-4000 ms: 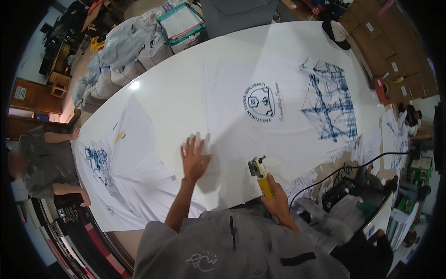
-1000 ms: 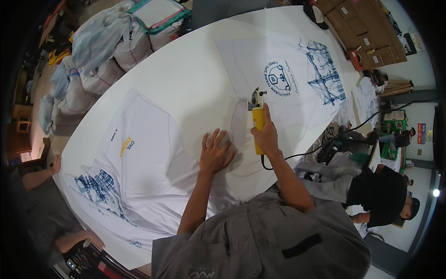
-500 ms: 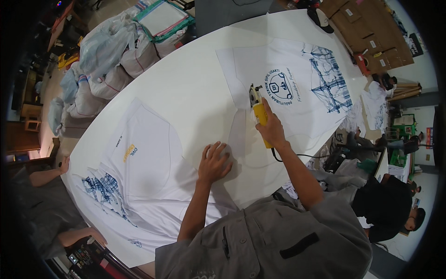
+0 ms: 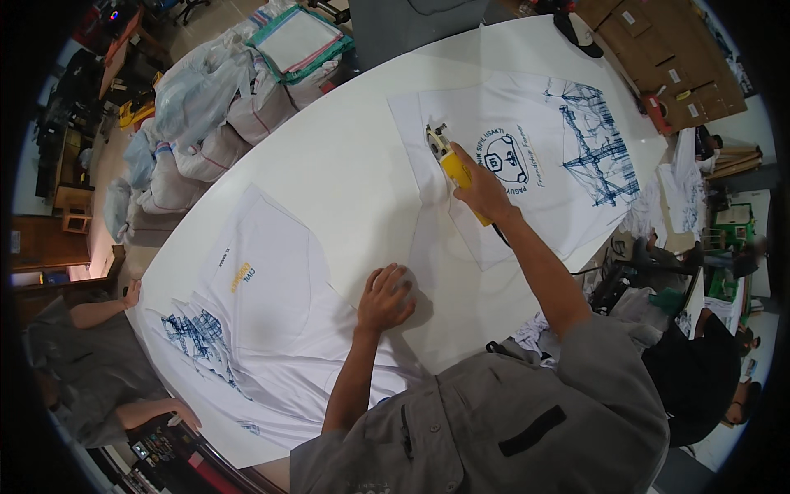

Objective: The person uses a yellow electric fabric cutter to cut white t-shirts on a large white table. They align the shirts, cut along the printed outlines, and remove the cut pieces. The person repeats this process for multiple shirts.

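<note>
My right hand point(image 4: 485, 196) is closed round the yellow body of an electric rotary fabric cutter point(image 4: 455, 170). Its metal head rests at the left part of a white printed fabric piece point(image 4: 535, 222), beside a round dark-blue emblem. Dark-blue line drawings cover that piece's right end. With fingers loosely apart, my left hand point(image 4: 385, 298) lies palm down on the white table point(image 4: 354, 189) and holds nothing. To its left another white printed fabric point(image 4: 276, 288) is spread, flat at the top and wrinkled toward me, with small lettering and a blue drawing.
At the far left stand stuffed sacks and plastic bags point(image 4: 202, 90). A dark cap point(image 4: 578, 34) lies at the table's far right corner, near cardboard point(image 4: 658, 58). Another person in grey point(image 4: 90, 354) stands at the left edge with hands on the table; a person in black point(image 4: 699, 379) is at right.
My right hand has moved the cutter away from me and slightly left along the fabric, tilting its head leftward. My left hand remains on the table. The whole view has shifted a little.
</note>
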### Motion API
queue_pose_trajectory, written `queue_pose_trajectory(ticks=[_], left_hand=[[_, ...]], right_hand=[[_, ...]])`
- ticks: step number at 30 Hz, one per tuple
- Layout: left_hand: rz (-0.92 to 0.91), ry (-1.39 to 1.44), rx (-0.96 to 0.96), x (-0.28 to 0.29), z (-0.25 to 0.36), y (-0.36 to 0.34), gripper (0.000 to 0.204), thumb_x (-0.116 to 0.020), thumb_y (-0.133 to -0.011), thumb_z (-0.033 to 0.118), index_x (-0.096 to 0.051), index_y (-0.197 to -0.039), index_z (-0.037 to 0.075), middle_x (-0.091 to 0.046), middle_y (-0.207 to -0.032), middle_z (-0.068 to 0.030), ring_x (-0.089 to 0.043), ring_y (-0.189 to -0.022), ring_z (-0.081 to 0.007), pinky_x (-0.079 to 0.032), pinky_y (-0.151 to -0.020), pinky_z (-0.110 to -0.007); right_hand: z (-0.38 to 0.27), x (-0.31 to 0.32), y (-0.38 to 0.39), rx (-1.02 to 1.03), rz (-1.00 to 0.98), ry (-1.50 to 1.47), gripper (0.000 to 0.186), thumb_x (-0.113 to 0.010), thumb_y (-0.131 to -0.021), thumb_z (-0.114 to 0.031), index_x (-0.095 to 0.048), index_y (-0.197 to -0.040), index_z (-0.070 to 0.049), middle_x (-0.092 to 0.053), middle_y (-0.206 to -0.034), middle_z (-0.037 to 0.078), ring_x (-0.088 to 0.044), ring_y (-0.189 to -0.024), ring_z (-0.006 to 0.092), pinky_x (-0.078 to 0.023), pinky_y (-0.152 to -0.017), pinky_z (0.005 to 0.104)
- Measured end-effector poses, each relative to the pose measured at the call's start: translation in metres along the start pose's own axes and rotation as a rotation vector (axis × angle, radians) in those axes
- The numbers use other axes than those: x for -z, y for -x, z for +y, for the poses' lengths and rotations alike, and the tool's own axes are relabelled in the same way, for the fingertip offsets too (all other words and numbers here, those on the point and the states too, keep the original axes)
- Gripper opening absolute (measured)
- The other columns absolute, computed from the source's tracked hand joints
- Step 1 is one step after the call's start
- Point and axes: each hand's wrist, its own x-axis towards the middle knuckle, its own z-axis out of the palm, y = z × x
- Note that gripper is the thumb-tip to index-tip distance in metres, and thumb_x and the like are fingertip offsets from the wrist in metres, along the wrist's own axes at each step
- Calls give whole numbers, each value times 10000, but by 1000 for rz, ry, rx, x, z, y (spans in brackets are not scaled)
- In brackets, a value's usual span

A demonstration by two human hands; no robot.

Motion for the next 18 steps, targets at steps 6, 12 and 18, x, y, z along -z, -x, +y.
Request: queue_pose_trajectory(ticks=[6, 12, 18], left_hand=[[-33, -17, -9, 2, 0, 1, 310, -807, -834, 315, -773, -1072, 120, -614, -1461, -83, -532, -1422, -300, -430, -1168, -531], [-8, -2, -19, 3, 0, 1, 295, -806, -847, 325, -777, -1058, 121, -615, -1453, -78, -525, -1427, -298, -434, -1166, -533], [-12, 14, -36, 1, -2, 2, 278, -797, -868, 323, -771, -1064, 128, -627, -1440, -60, -537, -1414, -312, -424, -1171, -551]], right_hand=[[-6, 12, -29, 3, -80, 50, 1081, -728, -786, -88, -241, -1717, -342, -706, -1114, 289, -712, -1024, 439, -561, -948, 482], [-6, -14, 26, -107, -6, 2, 1104, -741, -778, -136, -210, -1724, -340, -709, -1117, 290, -712, -1033, 452, -569, -935, 494], [-28, -48, 56, -228, 117, -6, 1089, -730, -805, -152, -182, -1729, -334, -697, -1201, 287, -695, -1110, 474, -562, -980, 522]])
